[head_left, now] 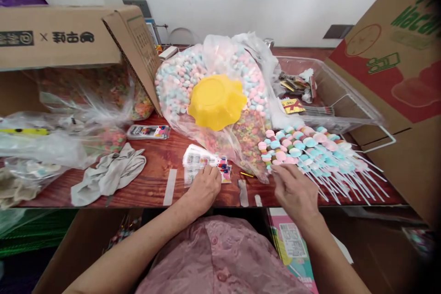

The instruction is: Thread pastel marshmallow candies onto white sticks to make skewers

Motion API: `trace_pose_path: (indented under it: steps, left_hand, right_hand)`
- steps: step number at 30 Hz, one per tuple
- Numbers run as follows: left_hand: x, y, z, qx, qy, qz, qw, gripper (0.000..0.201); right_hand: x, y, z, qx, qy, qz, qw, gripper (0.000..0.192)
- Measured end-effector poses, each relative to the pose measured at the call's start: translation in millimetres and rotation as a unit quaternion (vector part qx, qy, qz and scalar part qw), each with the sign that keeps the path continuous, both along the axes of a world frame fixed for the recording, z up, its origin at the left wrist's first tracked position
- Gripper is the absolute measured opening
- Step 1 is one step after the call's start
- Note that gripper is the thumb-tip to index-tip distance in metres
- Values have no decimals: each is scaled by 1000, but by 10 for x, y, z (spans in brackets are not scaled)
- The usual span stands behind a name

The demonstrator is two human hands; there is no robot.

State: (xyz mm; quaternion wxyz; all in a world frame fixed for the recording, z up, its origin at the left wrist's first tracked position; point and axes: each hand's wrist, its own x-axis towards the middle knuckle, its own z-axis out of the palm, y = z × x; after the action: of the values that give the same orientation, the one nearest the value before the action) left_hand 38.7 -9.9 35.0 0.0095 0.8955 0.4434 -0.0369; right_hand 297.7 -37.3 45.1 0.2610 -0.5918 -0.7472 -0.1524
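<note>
A pink shirt front [222,257] lies nearest, on the near side of the scalloped yellow dish [217,102]. Just in front of that dish, a fanned stack of printed packets [197,157] lies on the tabletop [153,172]. The left hand [206,189] rests on the packets' near side, fingers bent down together; whether it pinches one cannot be told. They look thin, light and bendy, probably slippery against each other, so a single edge or corner seems the best hold.

To the dish's right and nearer, marshmallow skewers [312,142] lie heaped. The right hand [296,193] is at their near left side, fingers partly curled; its grip, if any, is hidden. The sweets should be light, soft and easily dented, the white sticks stiffer: a bare stick looks the safest hold.
</note>
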Motion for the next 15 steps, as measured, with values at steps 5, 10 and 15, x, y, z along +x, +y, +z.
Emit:
trace_pose_path:
  steps: [5, 10, 15]
  left_hand:
    - [-200, 66, -105, 56, -106, 5, 993, 26]
    - [-287, 116, -224, 132, -136, 1, 982, 20]
    - [-245, 36, -251, 101, -104, 37, 989, 19]
  right_hand:
    - [414, 63, 73, -50, -138, -18, 989, 37]
    - [480, 146, 145, -106, -268, 42, 957, 38]
    - [537, 224, 163, -51, -180, 107, 976, 31]
